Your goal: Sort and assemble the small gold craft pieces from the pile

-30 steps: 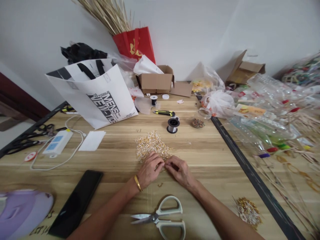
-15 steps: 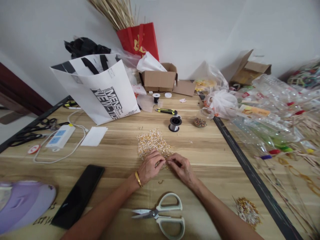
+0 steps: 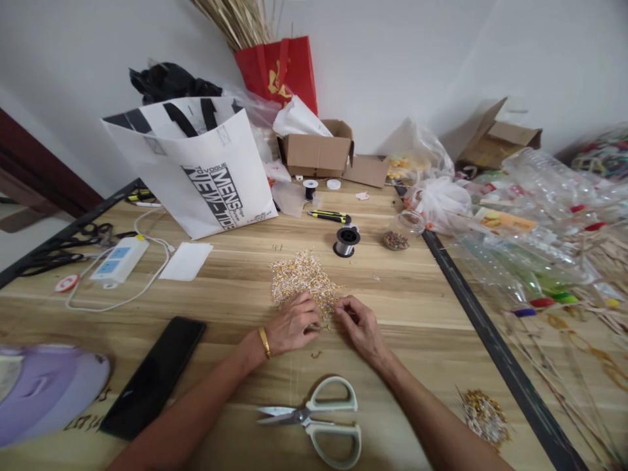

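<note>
A loose heap of small gold and silver bead-like pieces [image 3: 301, 271] lies on the wooden table. My left hand [image 3: 295, 322], with a gold bangle at the wrist, rests at the heap's near edge. Its fingers are bent down and together, and the tips are hidden. Just right of the heap, my right hand [image 3: 359, 327] has thumb and forefinger pinched; whatever is between them is too small to make out. A small gold piece [image 3: 316, 355] lies nearer to me. Scissors with pale handles [image 3: 331, 386] lie in front, blades pointing left.
A wire spool [image 3: 347, 242], a box cutter [image 3: 328, 216] and a jar of beads [image 3: 396, 239] stand behind the heap. A black phone [image 3: 153, 378] lies left. A second bead cluster [image 3: 483, 415] sits at right, near the dark strip [image 3: 483, 327] and plastic bottles [image 3: 495, 275].
My hands, which met fingertip to fingertip, have parted. The left has moved a little left onto the heap's edge; the right has shifted slightly right. The view has tilted slightly.
</note>
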### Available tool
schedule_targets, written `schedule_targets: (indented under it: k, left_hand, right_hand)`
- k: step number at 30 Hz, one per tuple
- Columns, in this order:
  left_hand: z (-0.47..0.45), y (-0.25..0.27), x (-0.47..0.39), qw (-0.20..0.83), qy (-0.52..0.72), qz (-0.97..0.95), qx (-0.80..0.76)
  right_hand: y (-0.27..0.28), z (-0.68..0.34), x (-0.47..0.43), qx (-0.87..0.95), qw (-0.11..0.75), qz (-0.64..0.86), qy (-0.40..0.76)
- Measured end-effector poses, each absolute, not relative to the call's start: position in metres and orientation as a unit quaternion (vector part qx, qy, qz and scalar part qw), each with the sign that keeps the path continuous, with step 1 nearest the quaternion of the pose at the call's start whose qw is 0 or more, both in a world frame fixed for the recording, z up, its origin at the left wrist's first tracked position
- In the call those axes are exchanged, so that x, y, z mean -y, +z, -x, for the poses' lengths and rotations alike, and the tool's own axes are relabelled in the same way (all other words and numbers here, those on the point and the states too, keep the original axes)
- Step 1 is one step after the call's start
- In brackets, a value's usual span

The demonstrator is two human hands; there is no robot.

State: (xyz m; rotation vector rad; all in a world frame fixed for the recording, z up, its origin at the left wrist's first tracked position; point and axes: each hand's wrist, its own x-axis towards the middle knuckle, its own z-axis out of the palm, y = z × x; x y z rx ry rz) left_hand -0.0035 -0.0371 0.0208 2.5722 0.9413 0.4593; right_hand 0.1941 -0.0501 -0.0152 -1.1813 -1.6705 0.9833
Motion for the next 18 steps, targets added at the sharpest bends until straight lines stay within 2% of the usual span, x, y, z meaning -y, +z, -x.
schedule_targets:
  k: [10,18]
  left_hand:
    - [0.0093,0.0194,0.0348,0.164,0.125,-0.925,-0.318]
    - [0.0128,0.0210,0.0312,0.194,0.098,-0.921,-0.323]
  right_hand:
    - [-0.0156,-0.1939,0.0494,0.640,0.429,0.489,0.408]
    - [-0.0137,-0.1931,0.0494,0.625,0.435,0.494,0.420]
